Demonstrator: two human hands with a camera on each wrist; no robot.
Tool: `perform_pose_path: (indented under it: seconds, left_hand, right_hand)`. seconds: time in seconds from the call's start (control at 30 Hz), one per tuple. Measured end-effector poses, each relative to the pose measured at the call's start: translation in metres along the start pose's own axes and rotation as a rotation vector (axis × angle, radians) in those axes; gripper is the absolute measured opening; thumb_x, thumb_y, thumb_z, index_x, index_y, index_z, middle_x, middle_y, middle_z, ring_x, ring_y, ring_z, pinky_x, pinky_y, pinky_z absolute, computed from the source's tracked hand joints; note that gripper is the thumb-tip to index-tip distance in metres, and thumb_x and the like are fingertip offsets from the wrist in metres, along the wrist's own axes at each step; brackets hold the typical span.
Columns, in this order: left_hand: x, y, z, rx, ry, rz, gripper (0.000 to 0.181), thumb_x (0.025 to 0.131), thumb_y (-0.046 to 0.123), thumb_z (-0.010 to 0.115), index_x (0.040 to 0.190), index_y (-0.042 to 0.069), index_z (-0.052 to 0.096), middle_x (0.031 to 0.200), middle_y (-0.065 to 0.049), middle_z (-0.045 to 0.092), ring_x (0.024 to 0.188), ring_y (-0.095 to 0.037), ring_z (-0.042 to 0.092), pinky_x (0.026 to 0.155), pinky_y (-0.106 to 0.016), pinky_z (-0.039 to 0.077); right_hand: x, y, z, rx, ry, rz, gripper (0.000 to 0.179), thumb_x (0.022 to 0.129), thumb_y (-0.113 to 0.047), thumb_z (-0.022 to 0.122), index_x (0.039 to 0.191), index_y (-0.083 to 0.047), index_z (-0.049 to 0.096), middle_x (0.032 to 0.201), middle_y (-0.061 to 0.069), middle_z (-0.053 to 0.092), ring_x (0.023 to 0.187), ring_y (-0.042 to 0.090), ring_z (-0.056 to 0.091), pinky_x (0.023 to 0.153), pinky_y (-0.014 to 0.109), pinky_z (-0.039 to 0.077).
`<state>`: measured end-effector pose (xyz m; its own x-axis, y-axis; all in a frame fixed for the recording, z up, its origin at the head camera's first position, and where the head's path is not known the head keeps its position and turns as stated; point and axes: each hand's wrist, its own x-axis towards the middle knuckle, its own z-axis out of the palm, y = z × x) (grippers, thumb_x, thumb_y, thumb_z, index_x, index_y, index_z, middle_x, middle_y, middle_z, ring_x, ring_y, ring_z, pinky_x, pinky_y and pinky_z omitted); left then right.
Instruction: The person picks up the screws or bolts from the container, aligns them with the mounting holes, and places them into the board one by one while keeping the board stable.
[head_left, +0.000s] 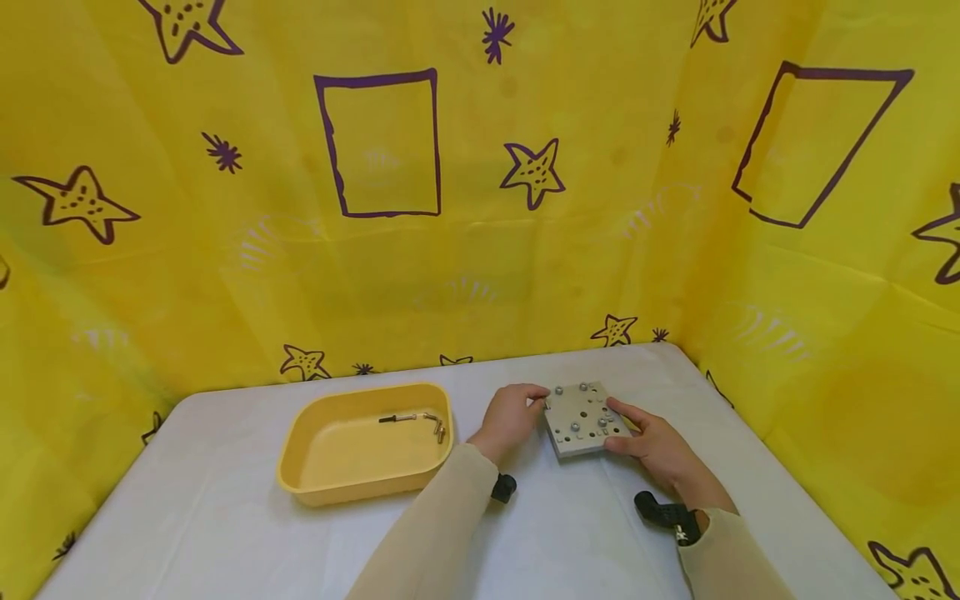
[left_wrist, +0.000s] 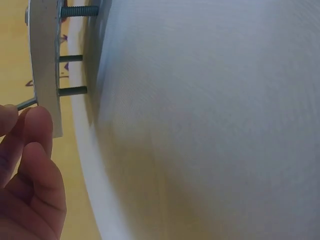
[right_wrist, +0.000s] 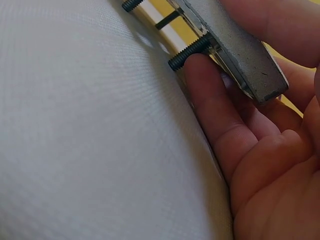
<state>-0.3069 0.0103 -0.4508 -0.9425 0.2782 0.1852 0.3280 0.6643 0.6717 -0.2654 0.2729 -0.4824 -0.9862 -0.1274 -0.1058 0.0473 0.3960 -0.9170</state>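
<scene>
My right hand (head_left: 656, 446) grips a flat grey metal plate (head_left: 567, 407) by its right edge, thumb on the upper face and fingers underneath. Round bolt heads and several holes show on top. Threaded bolt shanks (left_wrist: 80, 11) stick out of the underside, and in the right wrist view a fingertip lies against one bolt shank (right_wrist: 187, 54). At the plate's left edge is my left hand (head_left: 510, 417). Its thumb and finger pinch a thin metal pin (left_wrist: 26, 103), whose end meets the plate's upper face; the pin's other end is hidden by the fingers.
Left of the hands, a yellow tray (head_left: 360, 486) holds a dark-tipped screw (head_left: 397, 418) and several small metal pieces (head_left: 437, 427) near its right wall. A white cloth covers the table (head_left: 225, 533). Yellow patterned curtains (head_left: 465, 267) stand behind and at both sides.
</scene>
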Motion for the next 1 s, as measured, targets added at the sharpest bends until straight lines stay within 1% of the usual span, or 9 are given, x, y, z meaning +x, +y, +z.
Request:
perform_pose_path:
  seconds: [0.23, 0.37, 0.47, 0.57, 0.6, 0.63, 0.8, 0.9, 1.0]
  left_hand:
    - [0.0, 0.001, 0.002, 0.011, 0.014, 0.015, 0.022, 0.098, 0.015, 0.064, 0.117, 0.015, 0.075, 0.112, 0.005, 0.071, 0.113, -0.017, 0.061, 0.099, -0.035, 0.045]
    - [-0.006, 0.002, 0.0, -0.006, 0.028, 0.002, 0.025, 0.098, 0.016, 0.063, 0.121, 0.015, 0.073, 0.12, 0.002, 0.069, 0.118, -0.019, 0.059, 0.102, -0.036, 0.043]
    - [-0.016, 0.003, -0.004, -0.087, 0.029, -0.037, 0.032, 0.098, 0.019, 0.064, 0.13, 0.017, 0.067, 0.13, 0.0, 0.063, 0.101, -0.016, 0.066, 0.093, -0.034, 0.049]
    - [-0.031, 0.004, -0.014, -0.203, 0.016, -0.075, 0.043, 0.097, 0.022, 0.067, 0.139, 0.021, 0.06, 0.135, 0.0, 0.059, 0.077, -0.011, 0.065, 0.074, -0.031, 0.053]
    - [-0.036, 0.004, -0.018, -0.24, 0.006, -0.086, 0.047, 0.096, 0.023, 0.069, 0.142, 0.022, 0.058, 0.133, 0.0, 0.059, 0.071, -0.01, 0.063, 0.068, -0.03, 0.052]
    - [-0.042, 0.004, -0.024, -0.262, -0.001, -0.092, 0.051, 0.095, 0.024, 0.07, 0.144, 0.025, 0.055, 0.133, 0.002, 0.059, 0.07, -0.01, 0.062, 0.064, -0.029, 0.051]
    - [-0.068, 0.003, -0.063, -0.347, -0.03, -0.077, 0.065, 0.089, 0.029, 0.077, 0.148, 0.03, 0.05, 0.122, 0.005, 0.06, 0.07, -0.018, 0.06, 0.061, -0.032, 0.049]
    - [-0.082, -0.004, -0.092, -0.372, -0.036, -0.075, 0.07, 0.086, 0.031, 0.079, 0.149, 0.036, 0.047, 0.128, 0.007, 0.056, 0.071, -0.021, 0.058, 0.059, -0.032, 0.047]
    - [-0.093, -0.016, -0.118, -0.333, -0.039, -0.094, 0.074, 0.084, 0.034, 0.081, 0.148, 0.044, 0.044, 0.138, 0.01, 0.049, 0.07, -0.023, 0.055, 0.053, -0.029, 0.042]
  right_hand:
    - [0.001, 0.0, 0.001, -0.028, 0.007, -0.007, 0.09, 0.077, -0.045, 0.082, 0.154, -0.023, 0.041, 0.159, 0.015, 0.028, 0.145, 0.039, 0.019, 0.112, 0.063, 0.007]
    - [0.001, 0.0, 0.002, -0.028, 0.003, -0.008, 0.091, 0.077, -0.045, 0.083, 0.154, -0.022, 0.041, 0.16, 0.015, 0.028, 0.145, 0.04, 0.018, 0.112, 0.063, 0.007]
    - [0.0, -0.001, 0.002, -0.034, 0.001, -0.003, 0.091, 0.077, -0.046, 0.083, 0.154, -0.022, 0.041, 0.16, 0.015, 0.028, 0.145, 0.04, 0.019, 0.112, 0.063, 0.008]
    - [-0.001, -0.002, 0.001, -0.044, 0.0, 0.004, 0.09, 0.077, -0.046, 0.082, 0.154, -0.023, 0.041, 0.16, 0.015, 0.028, 0.145, 0.04, 0.019, 0.112, 0.063, 0.007]
    - [-0.002, -0.003, 0.0, -0.049, 0.001, 0.005, 0.09, 0.077, -0.047, 0.082, 0.154, -0.024, 0.041, 0.16, 0.015, 0.027, 0.145, 0.04, 0.019, 0.112, 0.064, 0.007]
    - [-0.002, -0.003, 0.0, -0.052, 0.002, 0.008, 0.09, 0.078, -0.047, 0.082, 0.154, -0.024, 0.041, 0.16, 0.015, 0.027, 0.145, 0.04, 0.019, 0.112, 0.064, 0.007]
    - [-0.003, -0.004, 0.0, -0.064, 0.001, 0.021, 0.09, 0.078, -0.048, 0.081, 0.154, -0.026, 0.04, 0.161, 0.014, 0.026, 0.145, 0.041, 0.017, 0.112, 0.065, 0.007]
    - [-0.003, -0.004, 0.001, -0.065, -0.004, 0.014, 0.09, 0.078, -0.047, 0.081, 0.155, -0.025, 0.039, 0.161, 0.015, 0.025, 0.145, 0.041, 0.017, 0.112, 0.064, 0.007]
    - [-0.003, -0.004, 0.001, -0.056, -0.004, 0.001, 0.09, 0.079, -0.045, 0.081, 0.155, -0.022, 0.039, 0.16, 0.016, 0.025, 0.145, 0.041, 0.016, 0.112, 0.064, 0.007]
